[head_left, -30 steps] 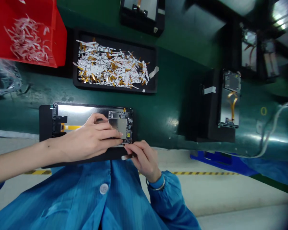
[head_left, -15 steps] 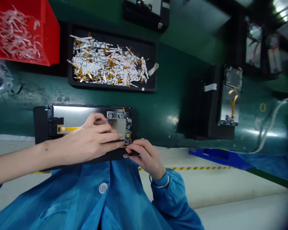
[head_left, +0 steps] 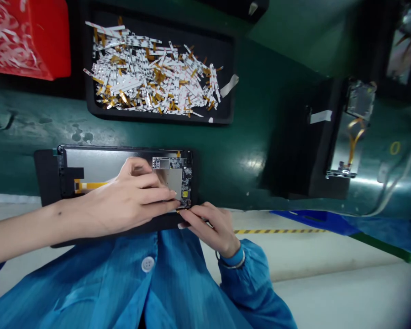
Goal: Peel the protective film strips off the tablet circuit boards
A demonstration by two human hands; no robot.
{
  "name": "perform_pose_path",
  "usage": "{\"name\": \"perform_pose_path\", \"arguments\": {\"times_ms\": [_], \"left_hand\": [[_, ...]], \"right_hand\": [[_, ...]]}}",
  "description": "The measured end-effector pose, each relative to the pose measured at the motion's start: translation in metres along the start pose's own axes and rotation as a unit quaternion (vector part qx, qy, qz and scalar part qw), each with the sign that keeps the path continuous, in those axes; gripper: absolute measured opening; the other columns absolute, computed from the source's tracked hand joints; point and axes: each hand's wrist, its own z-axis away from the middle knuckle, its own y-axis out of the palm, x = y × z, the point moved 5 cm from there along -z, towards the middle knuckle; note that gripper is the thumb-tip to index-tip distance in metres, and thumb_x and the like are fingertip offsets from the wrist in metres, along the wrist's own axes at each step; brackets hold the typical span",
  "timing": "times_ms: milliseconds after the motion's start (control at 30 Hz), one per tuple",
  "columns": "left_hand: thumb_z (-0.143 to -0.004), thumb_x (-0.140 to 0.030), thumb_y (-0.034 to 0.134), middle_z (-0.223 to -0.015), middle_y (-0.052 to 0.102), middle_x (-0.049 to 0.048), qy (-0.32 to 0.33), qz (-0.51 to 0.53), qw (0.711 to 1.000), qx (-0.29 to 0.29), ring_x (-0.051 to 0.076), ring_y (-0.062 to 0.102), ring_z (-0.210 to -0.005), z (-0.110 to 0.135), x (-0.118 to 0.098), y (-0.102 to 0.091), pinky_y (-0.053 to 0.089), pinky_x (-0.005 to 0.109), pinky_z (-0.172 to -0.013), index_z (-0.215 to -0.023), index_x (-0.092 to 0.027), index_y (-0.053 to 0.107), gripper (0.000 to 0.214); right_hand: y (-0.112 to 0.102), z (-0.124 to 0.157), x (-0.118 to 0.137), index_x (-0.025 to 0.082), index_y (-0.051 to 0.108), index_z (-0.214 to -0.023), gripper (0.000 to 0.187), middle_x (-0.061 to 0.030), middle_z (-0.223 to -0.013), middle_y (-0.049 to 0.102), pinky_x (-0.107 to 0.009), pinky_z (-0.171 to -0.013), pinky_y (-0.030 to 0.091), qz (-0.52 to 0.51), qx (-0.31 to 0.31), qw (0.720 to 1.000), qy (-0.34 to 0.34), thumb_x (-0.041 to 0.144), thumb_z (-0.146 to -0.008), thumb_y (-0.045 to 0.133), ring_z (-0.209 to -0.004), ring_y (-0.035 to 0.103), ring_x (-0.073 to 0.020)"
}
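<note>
A tablet-like panel (head_left: 99,164) lies back-side up in a black holder (head_left: 46,178) at the near edge of the green bench. A small circuit board (head_left: 173,176) with a metal shield sits at the panel's right end, and an orange flex cable (head_left: 89,185) crosses its left part. My left hand (head_left: 123,201) lies over the panel, fingers pressed together on the circuit board. My right hand (head_left: 208,224) pinches at the board's lower right corner, fingers closed on a small thin piece I cannot make out.
A black tray (head_left: 226,73) heaped with several white and orange flex strips stands behind the panel. A red bin (head_left: 51,41) of white strips is at far left. Another panel in a black holder (head_left: 311,155) lies to the right, with cables beyond it.
The view has shifted, so the trays sit lower and nearer. Both hands stay at the circuit board; the right hand's fingers have curled a little closer to its corner.
</note>
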Motion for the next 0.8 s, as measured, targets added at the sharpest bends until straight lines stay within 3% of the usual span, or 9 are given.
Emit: {"name": "perform_pose_path", "arguments": {"times_ms": [400, 633, 800], "left_hand": [[-0.109, -0.029, 0.027, -0.105, 0.075, -0.0028, -0.034, 0.017, 0.999, -0.005, 0.017, 0.062, -0.088, 0.0031, 0.0029, 0.0057, 0.032, 0.039, -0.089, -0.113, -0.025, 0.065, 0.039], [-0.108, -0.024, 0.03, -0.109, 0.073, 0.0013, 0.003, -0.005, 1.0, -0.003, 0.019, 0.058, -0.091, 0.0025, -0.0013, 0.0024, 0.029, 0.041, -0.089, -0.119, -0.017, 0.062, 0.034], [-0.109, -0.027, 0.027, -0.109, 0.074, 0.0002, -0.006, 0.003, 1.0, 0.013, 0.019, 0.059, -0.09, 0.0023, -0.0006, 0.0025, 0.03, 0.042, -0.09, -0.119, -0.023, 0.064, 0.038]], "right_hand": [[0.0039, 0.0078, 0.0067, 0.015, 0.068, -0.106, 0.016, -0.0051, -0.086, 0.064, -0.027, -0.06, 0.052, 0.016, -0.055, 0.995, 0.086, 0.012, -0.093, 0.059, -0.069, 0.059, -0.0143], [0.008, 0.0073, 0.0089, 0.016, 0.067, -0.105, 0.016, -0.0038, -0.083, 0.062, -0.026, -0.056, 0.052, 0.016, -0.073, 0.993, 0.094, 0.012, -0.093, 0.058, -0.065, 0.059, -0.0131], [0.0098, 0.0091, 0.0055, 0.019, 0.067, -0.107, 0.022, -0.0019, -0.081, 0.061, -0.026, -0.058, 0.054, 0.021, -0.128, 0.983, 0.13, 0.007, -0.088, 0.064, -0.064, 0.059, -0.013]]}}
